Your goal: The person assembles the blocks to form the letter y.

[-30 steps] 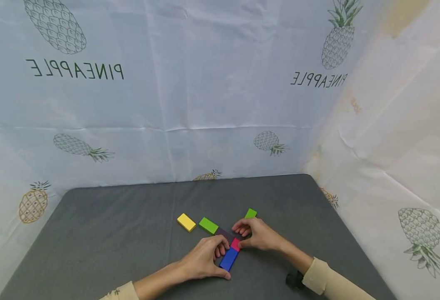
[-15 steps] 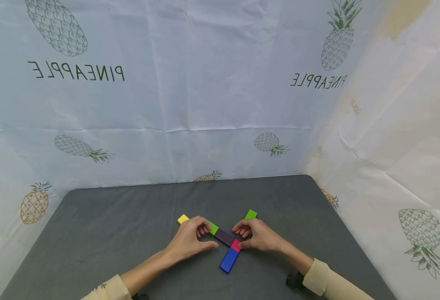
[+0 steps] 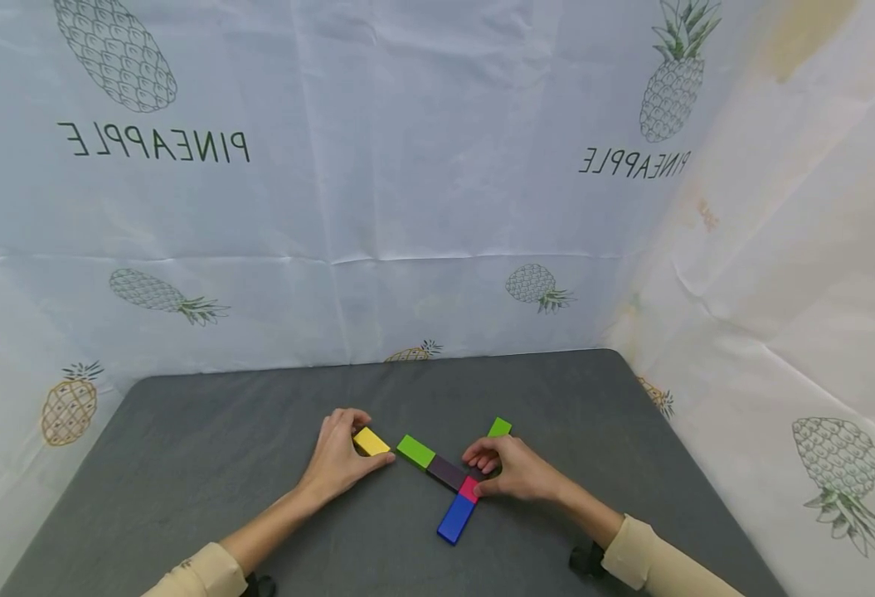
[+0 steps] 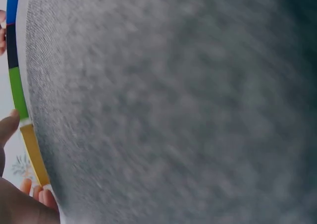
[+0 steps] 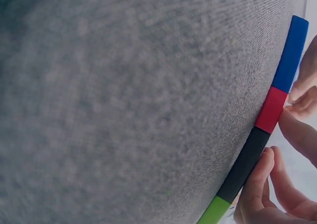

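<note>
My left hand [image 3: 335, 463] grips the yellow block [image 3: 371, 443] end to end, thumb at its near right end and fingers at the far left end. Just right of it lies a green block [image 3: 415, 452], joined to a dark block [image 3: 446, 473] that meets a red block [image 3: 469, 489]. Blue block [image 3: 456, 520] extends from the red one toward the person. Curled over the crossing branch is my right hand [image 3: 517, 469]. In the right wrist view its thumb touches the red block and its fingertips the black block [image 5: 243, 164]. A second green block [image 3: 500, 427] shows beyond that hand.
The blocks lie on a grey cloth-covered table [image 3: 221, 464]. White curtain [image 3: 437, 166] with pineapple prints hangs behind and on both sides. Dark wrist cameras sit by both sleeves.
My left hand has moved from beside the blue block, left across the green one, to the yellow block and taken hold of it. The right hand stays in place.
</note>
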Motion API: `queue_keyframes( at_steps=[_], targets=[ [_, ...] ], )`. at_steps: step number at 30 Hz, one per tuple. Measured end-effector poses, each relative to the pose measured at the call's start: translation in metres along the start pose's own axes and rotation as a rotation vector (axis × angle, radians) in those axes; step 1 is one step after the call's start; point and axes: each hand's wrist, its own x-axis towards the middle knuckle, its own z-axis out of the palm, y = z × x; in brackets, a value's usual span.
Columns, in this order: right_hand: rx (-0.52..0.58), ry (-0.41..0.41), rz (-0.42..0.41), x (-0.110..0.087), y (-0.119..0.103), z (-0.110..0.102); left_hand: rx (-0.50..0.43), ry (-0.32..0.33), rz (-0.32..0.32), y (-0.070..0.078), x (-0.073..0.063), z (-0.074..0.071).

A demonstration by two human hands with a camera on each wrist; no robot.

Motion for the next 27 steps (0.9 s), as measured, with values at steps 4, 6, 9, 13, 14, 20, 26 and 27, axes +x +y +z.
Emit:
queue_keyframes(
  at_steps=[4, 6, 9, 13, 14, 20, 26, 27],
  targets=[
    [0.005, -0.001, 0.000, 0.000, 0.000, 0.001, 0.009, -0.035, -0.037, -0.005, 0.000, -0.003],
    [0.009, -0.002, 0.003, 0.000, 0.000, 0.001, 0.007, -0.050, -0.048, -0.006, 0.000, -0.004],
    [0.011, 0.000, 0.008, 0.000, -0.001, 0.001, 0.010, -0.059, -0.064, -0.007, -0.001, -0.005],
    [0.008, -0.001, 0.011, 0.001, -0.002, 0.001, 0.007, -0.065, -0.082, -0.007, -0.003, -0.007],
    [0.007, -0.001, 0.012, 0.001, -0.002, 0.001, 0.004, -0.068, -0.085, -0.007, -0.003, -0.007],
    [0.012, -0.001, 0.015, 0.000, -0.003, 0.001, -0.018, -0.095, -0.087, -0.006, -0.002, -0.011],
    [0.016, -0.001, 0.013, 0.000, -0.002, 0.001, -0.047, -0.122, -0.035, -0.002, -0.003, -0.014],
    [0.015, 0.000, 0.012, 0.000, -0.002, 0.000, -0.058, -0.131, -0.016, -0.001, -0.004, -0.014]
  ],
)
